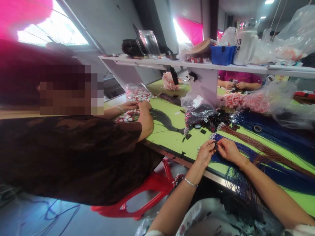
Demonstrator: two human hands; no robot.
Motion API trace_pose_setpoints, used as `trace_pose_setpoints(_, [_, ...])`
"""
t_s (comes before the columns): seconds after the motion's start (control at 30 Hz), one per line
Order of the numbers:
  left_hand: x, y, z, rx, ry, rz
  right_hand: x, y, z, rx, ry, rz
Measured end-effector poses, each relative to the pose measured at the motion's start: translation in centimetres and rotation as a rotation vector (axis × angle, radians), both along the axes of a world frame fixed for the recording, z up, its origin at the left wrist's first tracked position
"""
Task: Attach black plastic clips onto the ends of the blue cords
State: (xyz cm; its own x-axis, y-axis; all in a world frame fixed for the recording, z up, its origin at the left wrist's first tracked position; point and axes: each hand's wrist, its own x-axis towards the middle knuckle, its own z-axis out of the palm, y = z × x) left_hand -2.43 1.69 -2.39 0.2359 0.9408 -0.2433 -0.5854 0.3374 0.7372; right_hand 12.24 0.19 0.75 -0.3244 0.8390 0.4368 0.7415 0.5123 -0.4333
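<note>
My left hand point(205, 152) pinches a small black plastic connector point(216, 145) just above the table's front edge. Close against its other side, my right hand point(229, 150) is closed with the fingertips together; a thin wire may be between them, too small to make out. Under and beside my right hand lie long bundles of blue wires point(275, 175) and brown wires point(267, 148), with pale metal ends toward me at the left. Just beyond my hands is a loose heap of black connectors point(219, 119), partly under a clear plastic bag point(200, 113).
A co-worker point(118, 154) sits at my left, handling parts near red-and-white connectors point(129, 115). A grey wire bundle point(164, 119) lies between us. A shelf point(172, 61) spans the table, carrying a blue bin point(222, 55) and a white jug point(243, 46). Another person's hands point(235, 86) show behind it.
</note>
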Motion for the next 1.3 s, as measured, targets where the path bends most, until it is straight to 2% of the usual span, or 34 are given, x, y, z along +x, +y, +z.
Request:
trace_pose_setpoints(0.27, [0.5, 0.3, 0.4, -0.056, 0.023, 0.021, -0.2, 0.1, -0.1, 0.018, -0.071, -0.026])
trace_pose_setpoints(0.4, [0.4, 0.4, 0.5, -0.057, -0.019, 0.030, -0.2, 0.1, 0.6, -0.089, -0.029, -0.106])
trace_pose_setpoints(0.5, [0.3, 0.3, 0.4, -0.043, -0.016, 0.029, -0.2, 0.0, 0.9, -0.108, 0.023, -0.057])
trace_pose_setpoints(0.63, [0.2, 0.2, 0.5, -0.042, 0.011, -0.015, -0.1, -0.1, 0.8, -0.003, 0.010, 0.004])
trace_pose_setpoints(0.7, [0.2, 0.2, 0.5, -0.046, 0.032, -0.019, 0.1, 0.0, 0.6, -0.001, 0.026, 0.004])
trace_pose_setpoints(0.87, [0.4, 0.1, 0.6, -0.043, 0.087, 0.016, 0.2, 0.2, -0.1, -0.217, 0.228, -0.022])
trace_pose_setpoints(0.93, [0.5, 0.0, 0.6, -0.025, 0.103, 0.031, 0.1, 0.2, -0.2, -0.240, 0.254, -0.057])
trace_pose_setpoints(1.0, [0.6, -0.1, 0.7, 0.004, 0.116, 0.041, 0.1, 0.2, -0.1, -0.206, 0.240, -0.075])
trace_pose_setpoints(1.17, [0.3, -0.2, 0.7, -0.021, 0.090, 0.027, 0.3, 0.1, 0.5, -0.190, 0.167, 0.010])
trace_pose_setpoints(1.3, [0.4, -0.4, 0.4, 0.002, 0.109, 0.048, -0.2, -0.3, 0.6, -0.160, 0.077, -0.062])
